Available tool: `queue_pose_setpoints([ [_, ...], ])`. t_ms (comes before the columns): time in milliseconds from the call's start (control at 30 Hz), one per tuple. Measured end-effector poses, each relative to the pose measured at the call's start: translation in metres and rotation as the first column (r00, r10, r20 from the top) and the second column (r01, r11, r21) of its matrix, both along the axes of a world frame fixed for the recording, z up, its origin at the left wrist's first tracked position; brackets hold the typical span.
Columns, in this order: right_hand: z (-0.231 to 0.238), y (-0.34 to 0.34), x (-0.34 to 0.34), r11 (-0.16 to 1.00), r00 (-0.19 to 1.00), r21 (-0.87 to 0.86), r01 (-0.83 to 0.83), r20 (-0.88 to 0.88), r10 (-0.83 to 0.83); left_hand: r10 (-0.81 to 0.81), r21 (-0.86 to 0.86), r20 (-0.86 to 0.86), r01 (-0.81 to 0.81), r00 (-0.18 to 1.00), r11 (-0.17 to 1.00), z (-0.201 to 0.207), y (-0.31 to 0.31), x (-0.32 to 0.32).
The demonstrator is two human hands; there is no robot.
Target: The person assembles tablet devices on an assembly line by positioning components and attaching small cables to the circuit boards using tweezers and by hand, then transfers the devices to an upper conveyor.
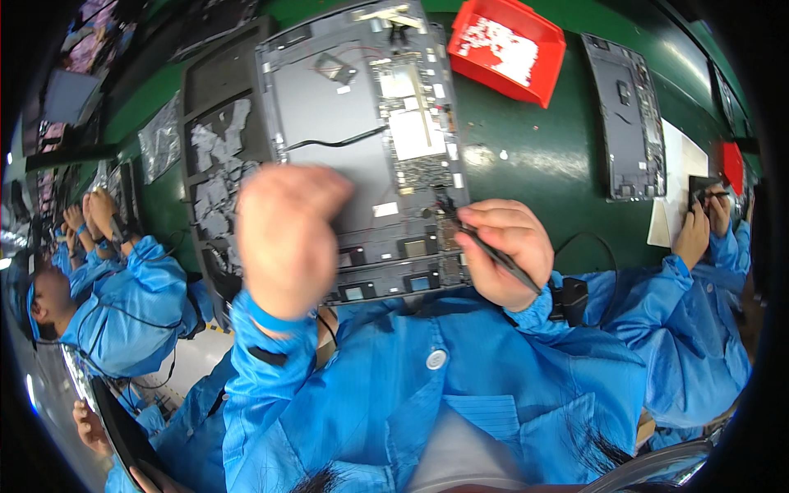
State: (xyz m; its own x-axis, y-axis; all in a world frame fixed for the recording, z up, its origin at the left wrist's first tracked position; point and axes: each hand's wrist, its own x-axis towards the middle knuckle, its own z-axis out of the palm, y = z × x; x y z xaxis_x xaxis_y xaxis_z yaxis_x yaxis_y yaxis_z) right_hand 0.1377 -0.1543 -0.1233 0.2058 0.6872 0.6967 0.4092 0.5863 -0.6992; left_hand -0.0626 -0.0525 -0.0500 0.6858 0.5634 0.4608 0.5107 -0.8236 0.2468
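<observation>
In front of me lies an opened electronic device chassis (329, 99), grey inside, with a circuit board (415, 131) along its right part and a black cable (335, 141) across the middle. My right hand (514, 246) grips a pair of dark tweezers (511, 267), their tip at the board's lower right edge by some small dark wires. Over the chassis's left edge hovers my left hand (292, 238), curled and smeared by motion. Whether it holds anything cannot be made out.
Left of the chassis is a dark tray (222, 74) with torn grey scraps. A red bin (514, 53) of small white pieces stands beyond it on the green table. A second chassis (626, 115) lies to the right. Co-workers in blue sit on both sides.
</observation>
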Motion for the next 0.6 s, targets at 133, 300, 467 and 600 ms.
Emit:
queue_pose_setpoints([
  [133,0.003,-0.005,-0.002,0.999,0.998,-0.048,-0.019,-0.055,0.016,0.492,-0.018,-0.014,-0.492,0.871,0.870,-0.037,0.100,-0.074],
  [300,0.005,-0.005,-0.001,0.995,0.987,-0.090,-0.050,-0.155,0.036,0.596,-0.102,-0.396,-0.678,0.698,0.728,-0.099,0.174,-0.103],
  [467,0.016,-0.003,-0.001,0.989,0.914,-0.142,-0.025,-0.403,-0.035,0.586,0.031,-0.382,-0.624,0.714,0.781,-0.094,0.175,-0.107],
  [600,0.016,0.020,0.007,0.996,0.962,-0.082,0.031,-0.267,-0.051,0.669,0.186,-0.046,-0.652,0.742,0.735,-0.058,0.154,-0.113],
])
